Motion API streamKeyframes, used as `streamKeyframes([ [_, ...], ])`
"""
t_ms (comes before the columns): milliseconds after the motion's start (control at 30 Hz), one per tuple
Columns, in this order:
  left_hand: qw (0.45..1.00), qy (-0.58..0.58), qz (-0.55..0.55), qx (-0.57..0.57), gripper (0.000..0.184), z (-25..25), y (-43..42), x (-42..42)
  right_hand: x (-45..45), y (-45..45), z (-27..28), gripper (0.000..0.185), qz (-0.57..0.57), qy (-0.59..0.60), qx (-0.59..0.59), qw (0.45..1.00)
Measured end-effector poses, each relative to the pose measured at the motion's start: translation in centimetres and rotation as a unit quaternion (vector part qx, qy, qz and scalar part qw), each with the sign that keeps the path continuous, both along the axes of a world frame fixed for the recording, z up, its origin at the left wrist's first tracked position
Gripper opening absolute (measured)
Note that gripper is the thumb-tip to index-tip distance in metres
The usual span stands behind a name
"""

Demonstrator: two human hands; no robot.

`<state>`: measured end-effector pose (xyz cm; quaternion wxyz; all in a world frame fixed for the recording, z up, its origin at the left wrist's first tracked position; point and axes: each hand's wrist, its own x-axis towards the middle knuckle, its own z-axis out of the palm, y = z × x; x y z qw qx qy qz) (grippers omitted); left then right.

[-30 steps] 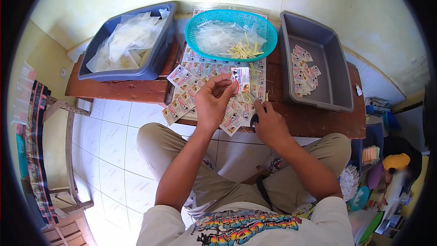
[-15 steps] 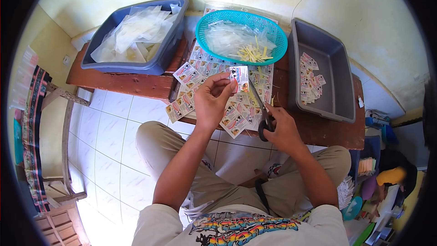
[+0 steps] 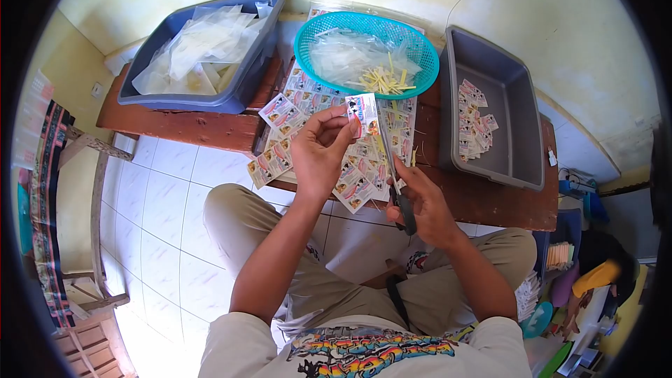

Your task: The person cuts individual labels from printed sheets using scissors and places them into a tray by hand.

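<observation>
Between its thumb and fingers, my left hand [image 3: 323, 150] pinches a small printed label [image 3: 362, 115] upright. My right hand [image 3: 427, 203] grips black-handled scissors [image 3: 401, 203], whose blades point up along the label's right edge. Below both hands, printed label sheets [image 3: 301, 112] lie overlapping on the brown wooden bench [image 3: 483, 199]. Just beyond the label stands a turquoise basket [image 3: 304, 63] with clear plastic bags and thin yellow strips. Cut labels [image 3: 474, 122] lie in a grey tub [image 3: 535, 133] to the right.
A blue-grey tub [image 3: 245, 91] full of translucent bags [image 3: 199, 45] stands at the bench's left. The wall rises behind. My crossed legs are under the bench's front edge. Another person [image 3: 595, 276] is at the lower right, beside shelves and containers.
The scissors have come into fuller view and turned upright beside the label, after swinging slightly away from it. My left hand still holds the label. The head view has shifted slightly.
</observation>
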<state>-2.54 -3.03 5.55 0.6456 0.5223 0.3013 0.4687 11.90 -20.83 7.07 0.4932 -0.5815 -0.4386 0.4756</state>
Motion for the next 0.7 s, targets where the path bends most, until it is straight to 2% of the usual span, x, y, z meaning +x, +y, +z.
streamKeyframes([
  [67, 1.000, 0.003, -0.002, -0.003, 0.032, 0.14, -0.15, 0.07, 0.06, 0.10, -0.23, 0.095, 0.019, 0.011, 0.027, 0.999],
  [467, 1.000, 0.010, -0.012, 0.000, 0.032, -0.38, -0.34, 0.25, -0.28, 0.88, 0.01, 0.093, -0.013, 0.052, 0.017, 0.998],
  [700, 1.000, 0.008, -0.013, -0.001, 0.032, -0.33, -0.32, 0.23, -0.38, 0.97, 0.17, 0.093, -0.009, 0.018, 0.008, 1.000],
])
